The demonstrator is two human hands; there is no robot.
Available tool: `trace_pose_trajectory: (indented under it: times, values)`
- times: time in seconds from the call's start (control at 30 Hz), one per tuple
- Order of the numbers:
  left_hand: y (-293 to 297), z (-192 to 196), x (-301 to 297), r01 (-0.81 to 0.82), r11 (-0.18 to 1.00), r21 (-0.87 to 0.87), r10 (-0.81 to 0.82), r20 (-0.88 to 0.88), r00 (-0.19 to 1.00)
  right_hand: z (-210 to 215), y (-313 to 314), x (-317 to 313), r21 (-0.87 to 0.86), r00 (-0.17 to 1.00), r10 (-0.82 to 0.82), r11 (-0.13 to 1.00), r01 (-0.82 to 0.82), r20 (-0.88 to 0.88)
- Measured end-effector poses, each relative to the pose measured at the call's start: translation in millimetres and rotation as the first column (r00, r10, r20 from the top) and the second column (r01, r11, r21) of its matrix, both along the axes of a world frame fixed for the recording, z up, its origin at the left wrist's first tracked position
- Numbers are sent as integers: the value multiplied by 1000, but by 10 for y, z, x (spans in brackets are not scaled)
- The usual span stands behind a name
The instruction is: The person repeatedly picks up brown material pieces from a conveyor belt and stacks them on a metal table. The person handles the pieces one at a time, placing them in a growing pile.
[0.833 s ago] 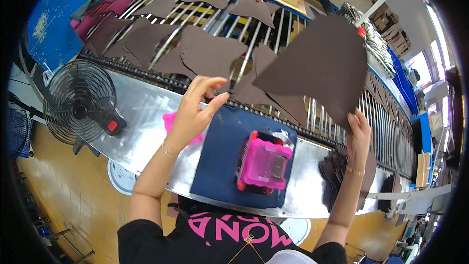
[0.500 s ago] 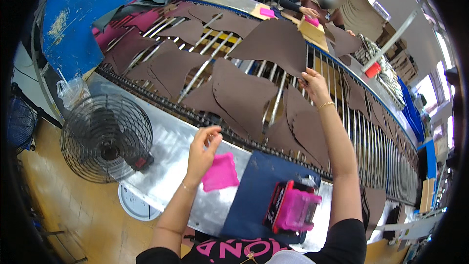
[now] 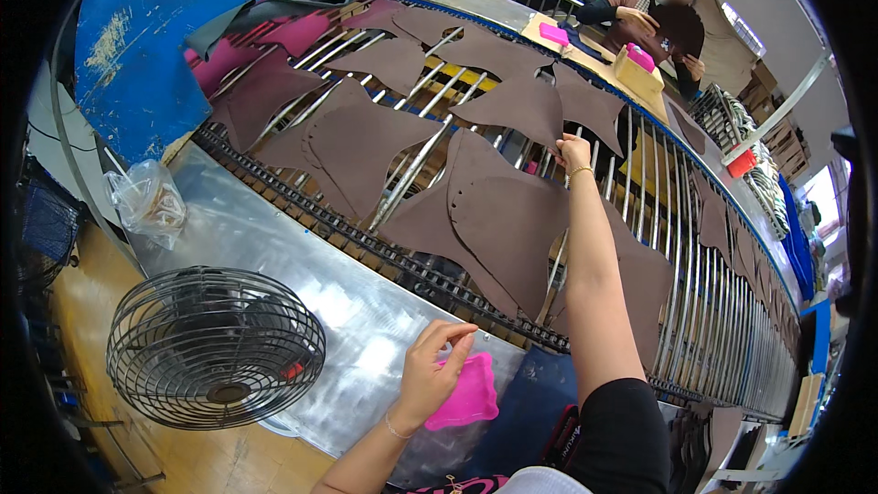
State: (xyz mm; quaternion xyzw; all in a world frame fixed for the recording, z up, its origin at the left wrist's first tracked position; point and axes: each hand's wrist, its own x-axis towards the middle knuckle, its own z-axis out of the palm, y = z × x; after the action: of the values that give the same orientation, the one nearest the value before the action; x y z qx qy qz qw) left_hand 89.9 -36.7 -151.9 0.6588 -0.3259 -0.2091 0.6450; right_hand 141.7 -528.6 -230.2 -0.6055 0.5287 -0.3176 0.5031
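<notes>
My right hand (image 3: 573,153) reaches far over the roller conveyor and pinches the near corner of a brown, leather-like cut piece (image 3: 517,110). That piece lies on the metal rollers among several similar ones. Closer to me, a larger brown piece (image 3: 512,201) with small holes along its curved edge overlaps another. My left hand (image 3: 433,373) is held above the metal table, thumb and fingertips brought together; whether anything small is between them I cannot make out. Beside it, partly behind the fingers, lies a bright pink wavy-edged tray (image 3: 466,393).
A black wire fan (image 3: 215,348) stands at the left near a plastic bag (image 3: 151,204). A blue machine housing (image 3: 137,46) rises at the far left. Across the conveyor, a person (image 3: 654,27) handles a dark piece beside a wooden box (image 3: 637,76). A chain (image 3: 366,252) runs along the conveyor's near edge.
My view has shifted. My right hand still grips a piece's corner, and that piece now lies flatter and farther in. My left fingers have closed. The person opposite has lifted a dark piece.
</notes>
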Motion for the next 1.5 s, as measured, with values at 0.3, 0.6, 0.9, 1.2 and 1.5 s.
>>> trace_pose_trajectory:
  times: [0.3, 0.6, 0.9, 1.2, 1.5]
  values:
    - [-104, -69, -113, 9, 1000, -9, -9, -6, 1000, 328, -94, -720, -497, 872, -124, 855, -148, -473]
    - [-34, -143, -150, -6, 995, -96, -2, -93, 996, 2103, 2008, -3087, -505, 781, 280, 633, -587, -558]
    - [17, -5, -321, 2, 997, -78, -8, -75, 997, 1411, 3540, -7163, -679, -139, -710, 569, 464, -690]
    - [187, 279, -611, -17, 995, -96, 19, 17, 1000, 1140, 3908, -7837, -601, -27, -679, 630, 491, -734]
    - [194, 545, -955, 92, 990, -109, -85, 70, 994, 1075, 3883, -8195, -386, 35, -491, 724, 571, -870]
